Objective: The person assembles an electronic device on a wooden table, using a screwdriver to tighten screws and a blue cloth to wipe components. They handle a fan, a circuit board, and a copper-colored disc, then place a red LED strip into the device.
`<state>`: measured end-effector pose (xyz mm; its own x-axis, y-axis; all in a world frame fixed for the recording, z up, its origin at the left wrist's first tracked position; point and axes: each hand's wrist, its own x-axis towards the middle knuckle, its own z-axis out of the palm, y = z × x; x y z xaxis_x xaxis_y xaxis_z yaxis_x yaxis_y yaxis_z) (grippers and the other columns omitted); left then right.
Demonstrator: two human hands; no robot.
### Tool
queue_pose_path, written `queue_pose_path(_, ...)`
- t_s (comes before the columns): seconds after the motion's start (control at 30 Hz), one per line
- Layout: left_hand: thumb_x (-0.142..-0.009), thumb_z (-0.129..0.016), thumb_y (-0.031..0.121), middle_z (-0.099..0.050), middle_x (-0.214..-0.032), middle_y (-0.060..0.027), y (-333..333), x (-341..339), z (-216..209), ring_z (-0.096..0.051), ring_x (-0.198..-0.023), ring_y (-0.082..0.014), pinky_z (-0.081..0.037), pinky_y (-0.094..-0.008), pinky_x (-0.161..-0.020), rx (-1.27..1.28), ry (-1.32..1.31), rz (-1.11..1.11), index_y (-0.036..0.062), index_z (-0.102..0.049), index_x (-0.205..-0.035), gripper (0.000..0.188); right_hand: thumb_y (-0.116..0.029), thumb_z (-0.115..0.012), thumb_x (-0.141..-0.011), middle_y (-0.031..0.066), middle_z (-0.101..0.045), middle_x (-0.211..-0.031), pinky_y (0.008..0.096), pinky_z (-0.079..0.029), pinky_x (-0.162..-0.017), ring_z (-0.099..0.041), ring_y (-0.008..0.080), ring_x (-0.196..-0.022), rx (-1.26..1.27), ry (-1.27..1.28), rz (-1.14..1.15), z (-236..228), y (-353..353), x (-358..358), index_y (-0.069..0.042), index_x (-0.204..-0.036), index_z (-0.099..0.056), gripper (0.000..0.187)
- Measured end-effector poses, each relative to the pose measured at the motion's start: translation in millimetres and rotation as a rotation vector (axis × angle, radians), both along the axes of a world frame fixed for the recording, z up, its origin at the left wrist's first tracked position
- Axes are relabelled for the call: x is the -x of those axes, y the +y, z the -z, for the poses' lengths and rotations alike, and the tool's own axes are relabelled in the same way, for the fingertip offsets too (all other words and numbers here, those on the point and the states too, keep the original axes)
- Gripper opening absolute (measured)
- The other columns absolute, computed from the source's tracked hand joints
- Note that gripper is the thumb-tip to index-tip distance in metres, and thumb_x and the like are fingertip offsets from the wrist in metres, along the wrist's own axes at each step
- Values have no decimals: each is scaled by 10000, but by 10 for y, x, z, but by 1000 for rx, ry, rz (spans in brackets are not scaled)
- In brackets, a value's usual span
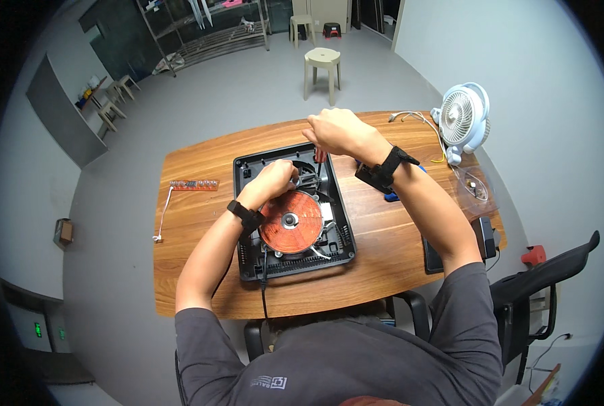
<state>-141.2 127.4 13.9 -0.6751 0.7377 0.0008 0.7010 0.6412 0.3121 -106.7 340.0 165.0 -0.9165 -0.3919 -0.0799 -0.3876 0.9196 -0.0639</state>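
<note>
An opened induction cooker base (342, 238), a black shallow housing, lies on the wooden table in front of me. A round copper-red coil (302, 227) sits in its middle, with black parts behind it. My left hand (273, 183) reaches in beyond the coil with bent fingers at those parts; what its fingertips grip, if anything, is hidden. Above the far edge, my right hand (339, 130) is closed around an upright screwdriver (320, 157) with a reddish handle. Its tip points down into the housing, and I cannot make out what it touches.
A red circuit strip (195, 185) with a white cable lies left on the table (200, 271). At the right stand a white-blue fan (462, 118), a clear tray (477, 189) and a black box (483, 237). The cooker's black cord (264, 298) runs over the near edge.
</note>
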Motion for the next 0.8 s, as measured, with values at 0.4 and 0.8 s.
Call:
queue_pose_path(0.4, -746, -783, 77, -694, -995, -178, 22, -21, -70, -673, -1001, -371, -548, -428, -902, 36, -20, -14, 18, -755, -1001, 264, -301, -533, -1001, 235, -707, -949, 508, -562, -783, -678, 460, -881, 42, 66, -116, 23, 66, -5, -17, -1080, -625, 309)
queue_pose_path(0.8, -743, -780, 86, -694, -984, -182, 20, -45, -82, -669, -1002, -375, -547, -431, -900, 9, -7, -7, 17, -753, -991, 259, -243, -588, -935, 225, -710, -858, 531, -561, -775, -692, 456, -856, 240, 143, -288, 65, 160, -18, 24, -1022, -610, 281)
